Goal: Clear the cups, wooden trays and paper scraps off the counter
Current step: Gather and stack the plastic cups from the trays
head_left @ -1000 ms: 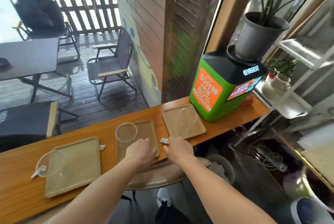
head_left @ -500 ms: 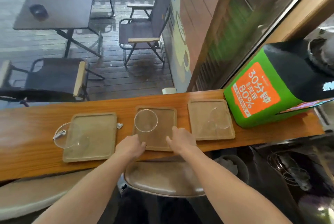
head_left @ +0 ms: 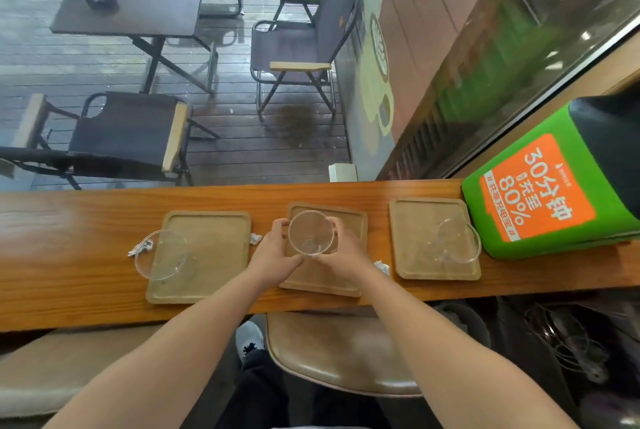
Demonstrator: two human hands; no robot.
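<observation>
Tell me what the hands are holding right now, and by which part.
The left hand and right hand together hold the middle clear cup by its sides, fingers curled round its wall, one hand on each side.

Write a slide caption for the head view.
Left hand and right hand grip the middle cup at the middle tray; left cup, right cup and paper scraps sit on the counter.

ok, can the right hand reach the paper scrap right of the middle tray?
Probably, once free. The paper scrap lies uncovered beside the right hand, on bare counter, but that hand and the left hand grip the middle cup.
</observation>
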